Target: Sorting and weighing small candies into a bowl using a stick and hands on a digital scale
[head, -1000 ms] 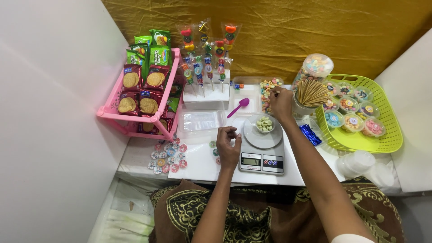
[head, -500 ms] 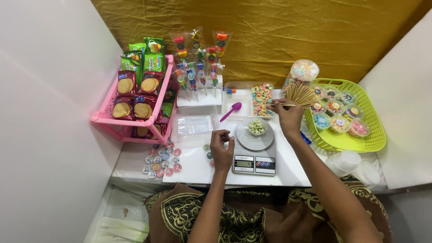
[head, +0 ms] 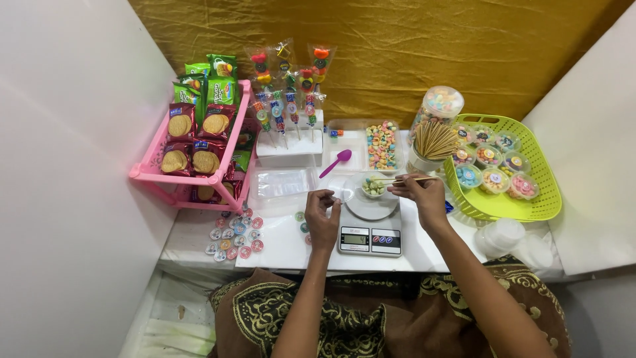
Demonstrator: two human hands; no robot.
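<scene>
Right hand (head: pixel 424 195) pinches a thin wooden skewer (head: pixel 397 179), tip pointing left over a small cup of candies (head: pixel 373 187) on the white scale (head: pixel 368 229). Left hand (head: pixel 322 215) just left of the scale, fingertips together, maybe holding something tiny, too small to tell. Purple spoon (head: pixel 336 162) beyond the left hand. Green basket (head: pixel 530 205) of filled cups right of the right hand; pink snack rack (head: pixel 152 174) far left.

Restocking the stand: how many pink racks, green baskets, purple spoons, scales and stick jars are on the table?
Pink rack: 1
Green basket: 1
Purple spoon: 1
Digital scale: 1
Jar of wooden sticks: 1
Total: 5
</scene>
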